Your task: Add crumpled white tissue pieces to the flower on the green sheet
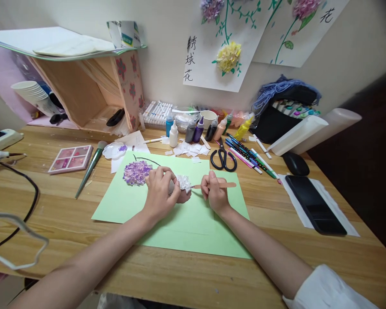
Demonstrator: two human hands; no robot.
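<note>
My left hand (pixel 161 189) is closed around a small white paper flower (pixel 182 182) made of bunched scraps. A brownish rounded part shows beneath the flower; I cannot tell whether it is a base or a fingertip. In my right hand (pixel 216 192) is a flat wooden craft stick (pixel 227 185), pinched between thumb and fingers. The stick's dark, purplish tip points left and meets the flower's edge. Both hands are over a light green sheet of paper (pixel 193 236). On that sheet, left of my left hand, sits a purple and white paper flower (pixel 137 173) beside a dark drawn line.
Behind the sheet lie white paper scraps (pixel 191 149), black-handled scissors (pixel 223 159), several paint bottles (pixel 198 130) and pens (pixel 251 154). A paint palette (pixel 114 150), brush (pixel 91 168) and pink case (pixel 70 159) are at left. A phone (pixel 315 204) and mouse (pixel 296 164) are at right.
</note>
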